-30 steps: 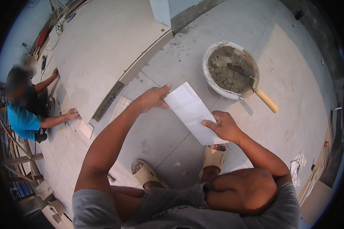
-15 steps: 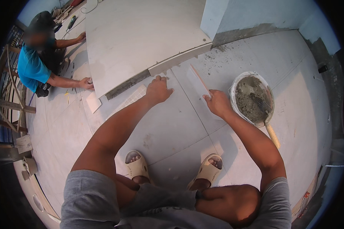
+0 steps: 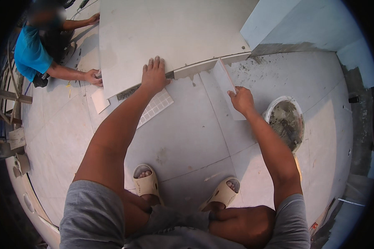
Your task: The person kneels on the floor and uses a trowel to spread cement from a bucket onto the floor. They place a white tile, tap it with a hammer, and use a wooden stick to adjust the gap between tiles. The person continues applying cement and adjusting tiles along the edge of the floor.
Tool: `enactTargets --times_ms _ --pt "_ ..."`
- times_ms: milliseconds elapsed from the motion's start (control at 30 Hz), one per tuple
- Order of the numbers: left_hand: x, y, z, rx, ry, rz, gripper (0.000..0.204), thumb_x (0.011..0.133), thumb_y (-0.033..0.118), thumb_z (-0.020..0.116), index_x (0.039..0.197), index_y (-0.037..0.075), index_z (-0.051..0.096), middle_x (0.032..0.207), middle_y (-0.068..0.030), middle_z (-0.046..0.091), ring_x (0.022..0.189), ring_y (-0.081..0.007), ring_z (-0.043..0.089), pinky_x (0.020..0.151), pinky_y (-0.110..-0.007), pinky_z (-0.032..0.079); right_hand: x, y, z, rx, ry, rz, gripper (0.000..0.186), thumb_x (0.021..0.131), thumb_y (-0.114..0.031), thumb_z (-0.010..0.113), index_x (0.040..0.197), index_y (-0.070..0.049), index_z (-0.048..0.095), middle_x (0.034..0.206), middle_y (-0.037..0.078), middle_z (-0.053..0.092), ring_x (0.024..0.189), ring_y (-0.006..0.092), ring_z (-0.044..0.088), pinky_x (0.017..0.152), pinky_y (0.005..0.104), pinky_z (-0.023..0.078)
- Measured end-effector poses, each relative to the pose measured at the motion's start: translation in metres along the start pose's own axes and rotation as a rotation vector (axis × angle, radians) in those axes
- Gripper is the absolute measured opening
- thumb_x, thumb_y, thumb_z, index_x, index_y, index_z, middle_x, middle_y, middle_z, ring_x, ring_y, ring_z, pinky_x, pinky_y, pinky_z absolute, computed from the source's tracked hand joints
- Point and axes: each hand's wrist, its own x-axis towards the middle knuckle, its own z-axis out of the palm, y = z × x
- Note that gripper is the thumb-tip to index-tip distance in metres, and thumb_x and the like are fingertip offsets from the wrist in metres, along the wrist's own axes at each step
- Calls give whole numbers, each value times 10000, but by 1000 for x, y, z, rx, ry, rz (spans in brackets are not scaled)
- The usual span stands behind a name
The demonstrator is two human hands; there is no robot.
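My left hand [image 3: 154, 78] lies open with its fingers stretched flat over the front edge of a large raised floor tile [image 3: 174, 33]. Below that edge is a gap with rough mortar, partly covered by my hand and forearm. To its right, a narrow tile strip [image 3: 195, 69] fronts the edge. Pinched in my right hand [image 3: 242, 101] is another narrow tile strip [image 3: 224, 79], standing on its long side and angled away from me, its far end near the fronted edge. A tile piece with a gridded back [image 3: 158, 106] lies on the floor, half hidden behind my left forearm.
A bucket of wet mortar [image 3: 284, 122] stands right of my right forearm. At the far left a co-worker in a blue shirt [image 3: 31, 54] crouches, both hands at the raised tile's side. Near them lies a small tile offcut [image 3: 99, 101]. A pale blue wall [image 3: 295, 25] rises at far right.
My left hand has moved left and forward from beside the fitted strip onto the raised tile's edge, its fingers straightening. My right hand still holds its strip. The view has shifted slightly.
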Motion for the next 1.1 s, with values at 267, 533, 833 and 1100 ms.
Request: enactTargets --times_ms 267,533,833,1100 --pt "25 13 -3 74 -23 68 1060 748 469 775 1519 49 182 1580 -164 200 1470 -344 163 1182 -493 191 21 2 -5 19 -57 27 351 856 -263 645 993 58 688 865 283 674 883 423 662 821 452 526" --pt "38 2 1 194 -22 186 1069 791 492 728 1530 39 102 1590 -167 146 1479 -338 117 1209 -462 130 26 -6 -1 -45 -120 82 322 860 -236 625 973 62 675 885 276 675 872 431 657 824 457 525" --pt "44 -1 14 131 31 205 1069 791 491 735 1523 19 115 1584 -180 145 1479 -344 108 1213 -468 101 24 -15 -11 33 -170 131 260 900 -193 605 932 59 658 812 260 670 789 427 663 770 458 529" --pt "46 -2 11 18 34 243 1042 767 372 794 1489 -45 169 1560 -235 171 1472 -364 129 1207 -482 124 26 -19 -13 43 -189 107 229 909 -172 614 882 53 639 724 246 648 696 405 664 664 445 533"
